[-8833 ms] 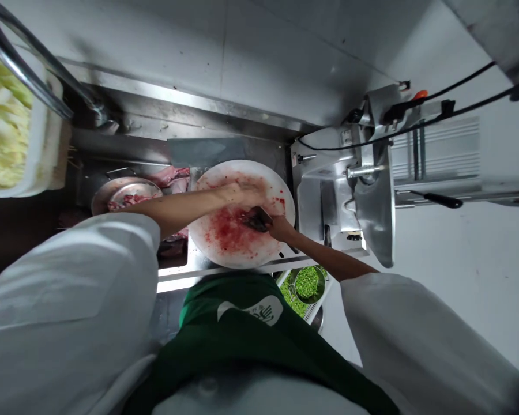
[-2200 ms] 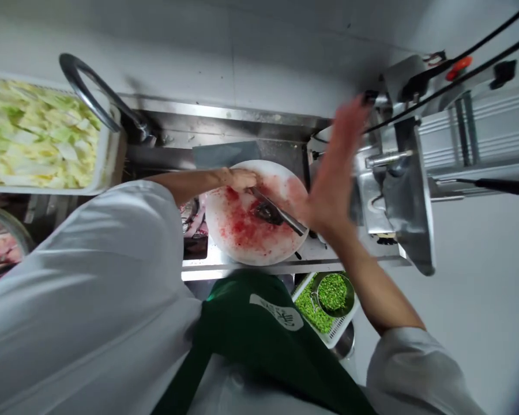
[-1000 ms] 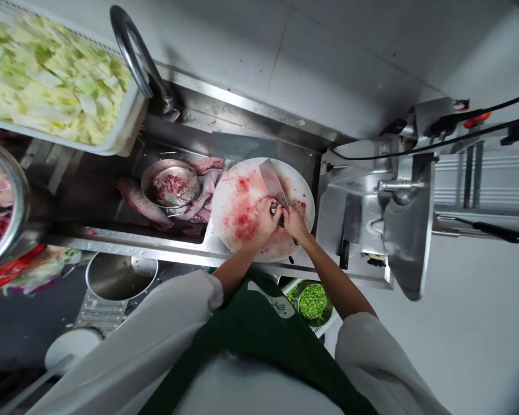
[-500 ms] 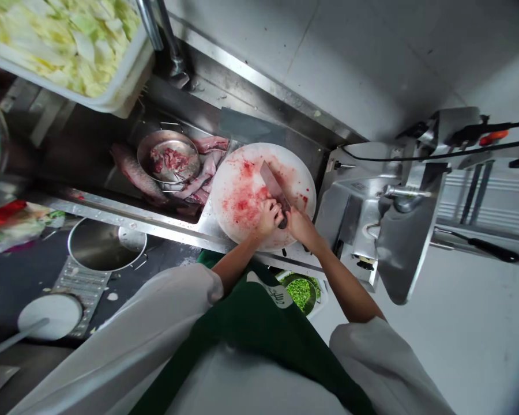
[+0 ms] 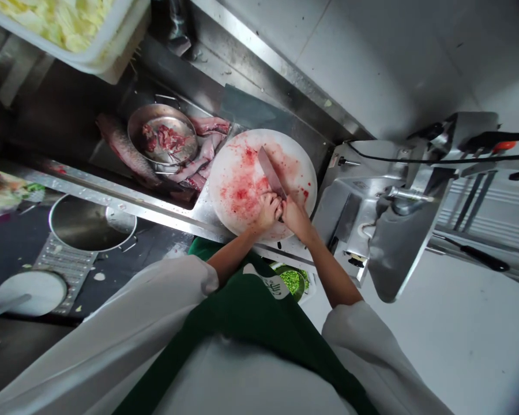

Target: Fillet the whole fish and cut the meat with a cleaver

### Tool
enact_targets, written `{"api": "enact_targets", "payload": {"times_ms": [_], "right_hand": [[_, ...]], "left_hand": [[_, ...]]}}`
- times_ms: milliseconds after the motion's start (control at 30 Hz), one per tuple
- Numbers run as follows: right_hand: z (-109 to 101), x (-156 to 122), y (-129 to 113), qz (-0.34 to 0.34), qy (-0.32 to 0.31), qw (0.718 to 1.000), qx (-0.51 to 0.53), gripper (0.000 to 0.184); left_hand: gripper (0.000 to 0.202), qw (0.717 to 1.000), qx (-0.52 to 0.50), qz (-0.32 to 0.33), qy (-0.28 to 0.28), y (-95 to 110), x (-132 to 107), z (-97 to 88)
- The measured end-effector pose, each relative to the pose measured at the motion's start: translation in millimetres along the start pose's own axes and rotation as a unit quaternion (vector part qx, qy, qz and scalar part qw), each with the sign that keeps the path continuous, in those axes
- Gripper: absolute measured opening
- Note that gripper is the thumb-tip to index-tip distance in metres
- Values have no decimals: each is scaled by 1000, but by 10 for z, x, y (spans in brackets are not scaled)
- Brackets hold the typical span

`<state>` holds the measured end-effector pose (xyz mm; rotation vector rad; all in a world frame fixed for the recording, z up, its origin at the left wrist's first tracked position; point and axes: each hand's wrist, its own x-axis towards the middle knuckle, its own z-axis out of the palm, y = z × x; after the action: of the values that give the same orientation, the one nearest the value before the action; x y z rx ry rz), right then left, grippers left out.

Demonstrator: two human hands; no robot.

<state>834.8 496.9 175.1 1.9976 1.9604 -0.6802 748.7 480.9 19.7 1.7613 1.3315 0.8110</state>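
A broad-bladed kitchen knife (image 5: 270, 172) lies over the round white cutting board (image 5: 231, 167), which is smeared with blood. My right hand (image 5: 296, 217) is closed around the knife's handle, the blade pointing to the board's far side. Right beside it, my left hand (image 5: 268, 212) has its fingers curled at the handle end of the blade; whatever is inside them is hidden. To the left, in the sink, a metal pot (image 5: 162, 134) contains bloody scraps of flesh. A whole-looking fish (image 5: 123, 147) and pale fish pieces (image 5: 202, 155) lie around that pot.
A metal slicing machine (image 5: 389, 230) stands close to the board's right. At upper left is a white tub (image 5: 104, 49) of chopped cabbage. Below the counter sit a large steel pot (image 5: 93, 222), a white round lid-like disc (image 5: 32, 293) and a bowl of chopped greens (image 5: 293, 280).
The view has shifted slightly, so surroundings sit further left and lower or higher. My right hand has come closer over the knife's handle, beside my left hand; the knife stays over the board.
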Motion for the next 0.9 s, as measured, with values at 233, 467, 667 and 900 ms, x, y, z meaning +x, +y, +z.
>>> {"api": "enact_targets", "payload": {"times_ms": [233, 467, 667, 900], "right_hand": [[-226, -447, 226, 21, -74, 994, -79, 29], [-14, -802, 414, 64, -109, 988, -87, 24], [339, -509, 461, 76, -41, 996, -28, 30], [328, -574, 566, 53, -35, 998, 7, 31]], "left_hand": [[23, 999, -26, 11, 14, 14, -6, 52], [24, 999, -24, 25, 17, 0, 21, 38], [28, 1000, -15, 26, 5, 7, 181, -67], [23, 1000, -3, 27, 7, 34, 186, -99]]}}
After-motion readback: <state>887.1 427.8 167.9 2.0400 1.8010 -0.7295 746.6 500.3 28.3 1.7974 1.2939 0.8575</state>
